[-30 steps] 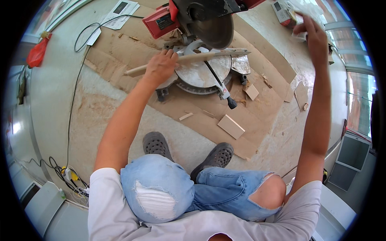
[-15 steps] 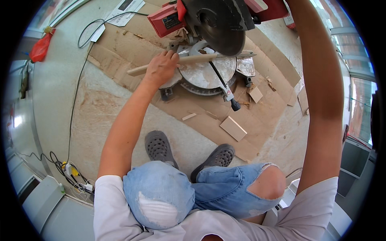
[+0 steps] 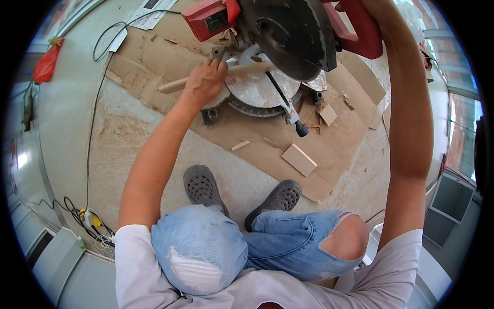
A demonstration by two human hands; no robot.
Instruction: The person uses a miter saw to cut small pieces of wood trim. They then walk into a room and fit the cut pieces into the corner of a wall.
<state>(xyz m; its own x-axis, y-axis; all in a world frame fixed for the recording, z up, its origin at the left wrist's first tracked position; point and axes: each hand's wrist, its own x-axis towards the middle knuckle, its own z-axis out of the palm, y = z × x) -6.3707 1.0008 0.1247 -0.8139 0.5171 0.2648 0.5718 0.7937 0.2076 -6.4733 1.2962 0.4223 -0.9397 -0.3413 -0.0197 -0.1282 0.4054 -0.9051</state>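
A miter saw with a round turntable [image 3: 252,92] sits on the floor, its dark blade guard [image 3: 288,38] and red motor housing [image 3: 208,20] above it. Across the table lies a wooden strip [image 3: 177,85], its right part hidden behind the blade guard. My left hand [image 3: 206,81] is closed on the strip left of the turntable, pressing it there. At the top edge my right hand [image 3: 378,11] grips the saw's red handle [image 3: 365,44], partly out of the picture.
Flattened cardboard [image 3: 247,139] lies under the saw. Wood offcuts, among them a rectangular piece [image 3: 299,159], are scattered on it. A black cable [image 3: 92,123] runs down the left side to a tangle of cords [image 3: 85,221]. My shoes [image 3: 203,188] stand just in front.
The saw head has swung lower and toward me, so its guard now covers the strip's right end and more of the red handle shows. My left hand still holds the strip.
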